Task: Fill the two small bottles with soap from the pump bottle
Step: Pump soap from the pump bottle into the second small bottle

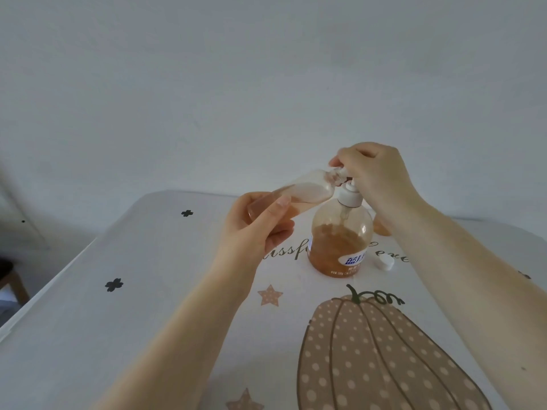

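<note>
Soap could miss the tilted small bottle (299,192), gripped by the left hand (260,223) at the nozzle, should it drift while the right hand (374,170), fingers curled, presses the pump bottle (340,235) on the table (148,291).

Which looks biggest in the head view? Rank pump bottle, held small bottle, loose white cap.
1. Pump bottle
2. Small bottle in the left hand, tilted and part hidden, so its size is less sure
3. White cap, clearly smallest

table (124,321), pump bottle (340,241), white cap (385,263)
</note>
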